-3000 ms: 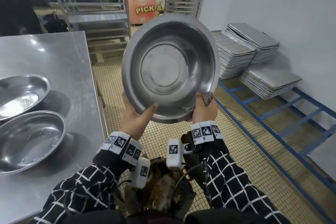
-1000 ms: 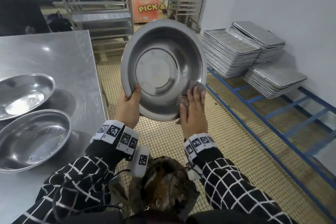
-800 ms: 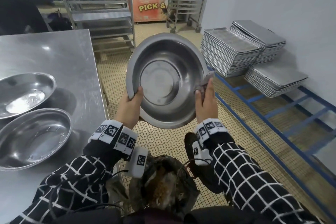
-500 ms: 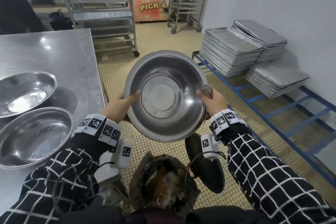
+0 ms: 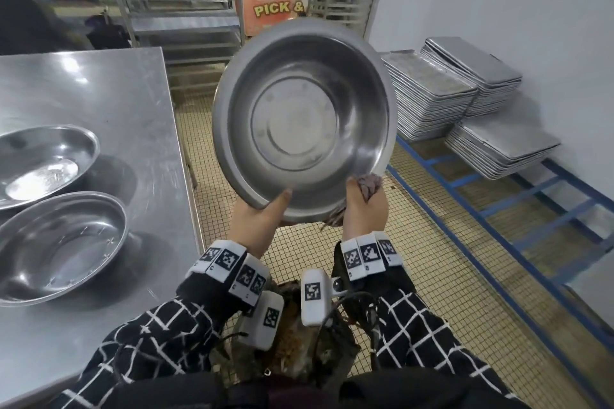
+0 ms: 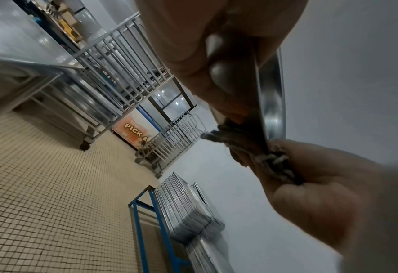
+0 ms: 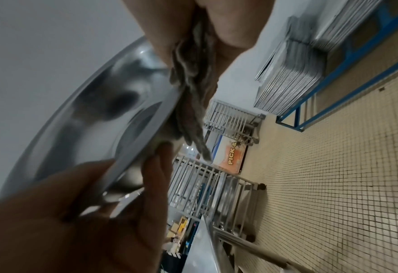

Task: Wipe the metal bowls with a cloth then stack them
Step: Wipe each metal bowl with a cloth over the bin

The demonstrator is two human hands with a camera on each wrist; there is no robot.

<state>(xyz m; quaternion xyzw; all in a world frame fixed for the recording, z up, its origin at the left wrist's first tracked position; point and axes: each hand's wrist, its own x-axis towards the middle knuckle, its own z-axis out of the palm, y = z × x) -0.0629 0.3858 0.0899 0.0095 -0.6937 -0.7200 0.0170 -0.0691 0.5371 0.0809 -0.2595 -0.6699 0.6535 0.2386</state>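
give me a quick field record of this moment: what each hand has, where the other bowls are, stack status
left hand: left hand grips the lower rim of the large round metal bowl, tilted up over the floor
right hand: right hand pinches a grey-brown cloth over that rim
other bowls: two shallow metal bowls side by side on the steel table
stacked: not yet
background: stacks of metal trays

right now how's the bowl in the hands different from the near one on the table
The held bowl is tipped up off the table, gripped by the left hand and right hand with the cloth; the near bowl sits flat and untouched. Both are bare metal.
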